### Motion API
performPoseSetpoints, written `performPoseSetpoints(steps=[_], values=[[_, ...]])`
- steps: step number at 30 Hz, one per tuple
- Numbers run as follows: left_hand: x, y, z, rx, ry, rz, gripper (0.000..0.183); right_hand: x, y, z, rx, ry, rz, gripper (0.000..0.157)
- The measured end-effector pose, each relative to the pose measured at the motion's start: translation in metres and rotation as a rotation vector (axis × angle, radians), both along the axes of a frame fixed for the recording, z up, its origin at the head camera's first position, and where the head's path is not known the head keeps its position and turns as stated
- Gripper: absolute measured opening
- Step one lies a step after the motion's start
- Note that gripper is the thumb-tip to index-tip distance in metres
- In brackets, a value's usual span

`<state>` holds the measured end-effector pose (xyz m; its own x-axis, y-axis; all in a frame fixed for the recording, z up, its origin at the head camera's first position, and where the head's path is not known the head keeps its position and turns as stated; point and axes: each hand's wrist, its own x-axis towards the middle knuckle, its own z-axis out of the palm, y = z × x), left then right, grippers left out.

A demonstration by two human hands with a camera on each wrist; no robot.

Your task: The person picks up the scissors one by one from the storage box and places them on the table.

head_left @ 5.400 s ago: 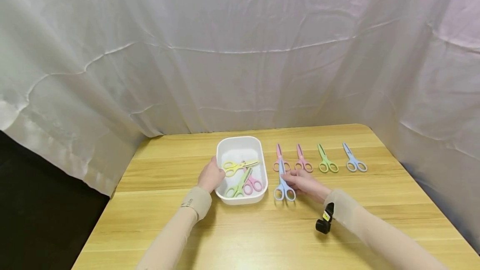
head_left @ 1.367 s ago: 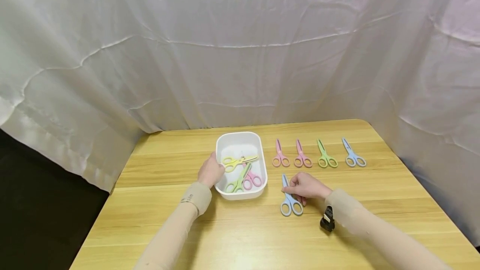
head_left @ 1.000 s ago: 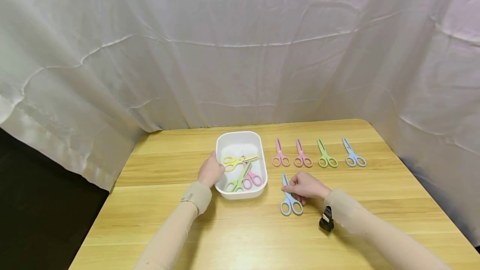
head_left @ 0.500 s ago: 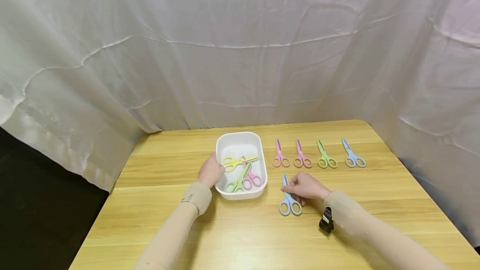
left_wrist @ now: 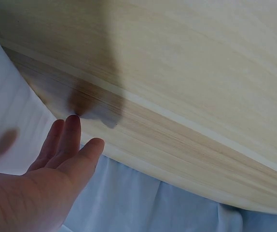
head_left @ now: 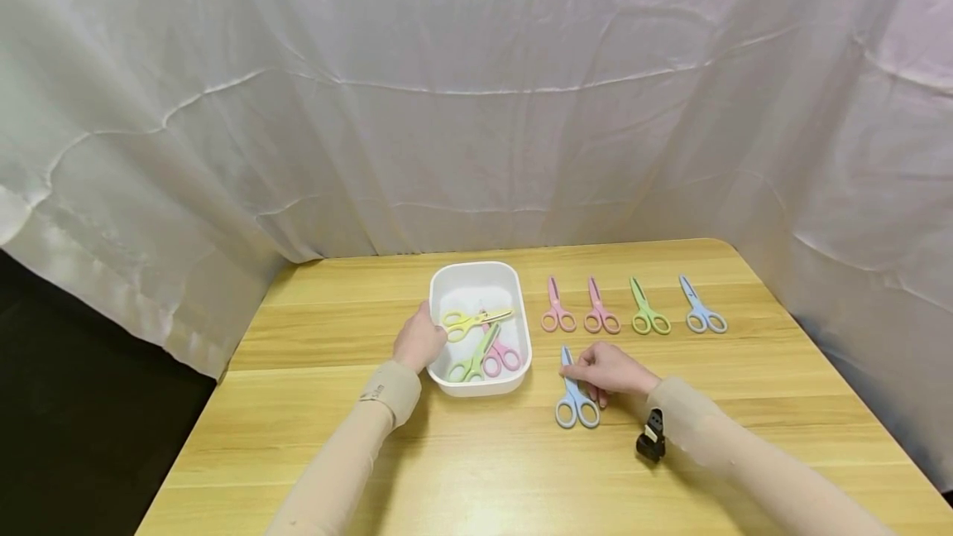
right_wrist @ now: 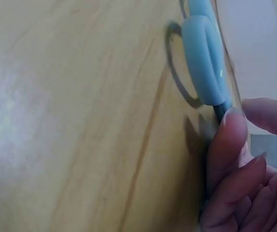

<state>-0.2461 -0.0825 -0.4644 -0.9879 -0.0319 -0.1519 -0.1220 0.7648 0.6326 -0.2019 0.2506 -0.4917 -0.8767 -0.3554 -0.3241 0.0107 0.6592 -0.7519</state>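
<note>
In the head view, my right hand (head_left: 612, 370) pinches a pair of light blue scissors (head_left: 568, 399) near the blades. The blades point away and the finger loops lie toward the near side. Close up in the right wrist view, a blue loop (right_wrist: 203, 60) stands just over the wood, with thumb and fingers at the blade end. My left hand (head_left: 419, 342) holds the left rim of a white plastic tray (head_left: 480, 390); its outer fingers (left_wrist: 88, 154) extend along the outside. Inside the tray lie yellow scissors (head_left: 457, 319), green scissors (head_left: 471, 366) and pink scissors (head_left: 506, 356).
Right of the tray, a back row holds two pink scissors (head_left: 557, 317) (head_left: 599, 319), green scissors (head_left: 649, 319) and blue scissors (head_left: 703, 317), blades pointing away. A pale curtain (head_left: 476, 147) hangs behind and beside the wooden table (head_left: 476, 470).
Since the oldest frame, the right hand has brought the blue scissors nearer, from over the leftmost pink pair down in front of the row. Over the last second almost nothing has moved.
</note>
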Motion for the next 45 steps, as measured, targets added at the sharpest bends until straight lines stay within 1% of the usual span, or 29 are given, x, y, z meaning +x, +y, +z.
performPoseSetpoints(steps=[9, 14, 18, 21, 27, 32, 36, 40, 45], values=[[0.001, 0.000, 0.000, -0.003, -0.003, -0.002, 0.070, 0.000, 0.001, 0.005, -0.050, -0.017, -0.025, 0.036], [0.001, 0.000, 0.000, 0.003, -0.004, -0.001, 0.071, 0.000, 0.000, 0.011, -0.052, -0.023, -0.042, 0.035], [0.000, 0.000, 0.000, 0.003, -0.001, -0.002, 0.070, -0.002, -0.001, 0.016, -0.041, 0.037, -0.041, 0.035], [0.000, 0.000, 0.000, -0.001, 0.003, -0.004, 0.069, -0.003, -0.003, 0.021, -0.022, 0.084, -0.025, 0.034], [0.000, 0.000, 0.000, 0.003, 0.002, 0.003, 0.069, -0.005, -0.010, 0.032, -0.074, 0.116, -0.003, 0.028], [0.000, 0.000, 0.000, 0.004, 0.001, 0.007, 0.068, -0.007, -0.019, 0.041, -0.118, 0.139, -0.021, 0.024], [0.001, 0.000, 0.000, -0.001, 0.000, 0.007, 0.068, -0.007, -0.028, 0.050, -0.164, 0.154, -0.048, 0.028], [0.000, 0.000, 0.000, -0.008, -0.006, 0.013, 0.069, -0.006, -0.039, 0.060, -0.197, 0.187, -0.070, 0.027], [-0.001, 0.000, -0.001, -0.014, -0.006, 0.013, 0.070, -0.007, -0.050, 0.068, -0.230, 0.211, -0.086, 0.028]])
